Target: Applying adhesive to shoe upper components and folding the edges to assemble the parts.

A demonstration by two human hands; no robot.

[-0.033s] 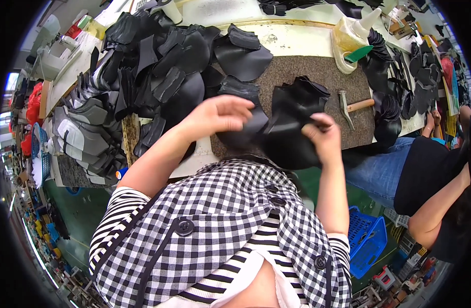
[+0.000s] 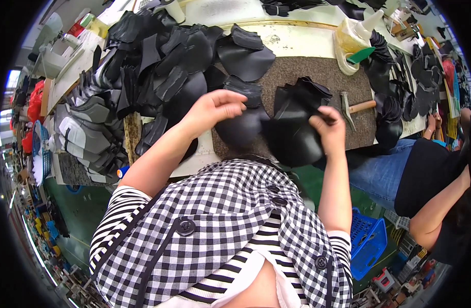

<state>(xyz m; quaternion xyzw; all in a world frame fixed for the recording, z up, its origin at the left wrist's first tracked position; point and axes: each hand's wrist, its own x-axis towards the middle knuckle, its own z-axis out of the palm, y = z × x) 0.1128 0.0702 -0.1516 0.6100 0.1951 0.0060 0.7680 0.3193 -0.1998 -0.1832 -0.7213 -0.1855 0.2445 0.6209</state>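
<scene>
My left hand (image 2: 222,108) hovers over a black leather-like piece (image 2: 243,128) with a folded strip at its upper end; its fingers are bent, and nothing shows between them and the thumb. To its right, my right hand (image 2: 332,129) is at the edge of a stack of black cut pieces (image 2: 294,143). Its thumb and fingers are drawn together, and what they pinch, if anything, is lost against the dark material. Under the pieces lies a brown textured mat (image 2: 292,66). A hammer (image 2: 361,106) with a wooden handle rests on it, beside my right hand.
Heaped black pieces (image 2: 186,51) and grey shaped pieces (image 2: 81,136) crowd the left side. A glue bottle (image 2: 348,46) with a green-handled tool stands at the back right. A co-worker's arm (image 2: 430,220) is at the right; a blue basket (image 2: 368,246) sits below the table.
My left thumb has risen closer to the fingertips. My right hand has shifted slightly up and right, its thumb and fingers closing together. The upper black pieces by it have shifted.
</scene>
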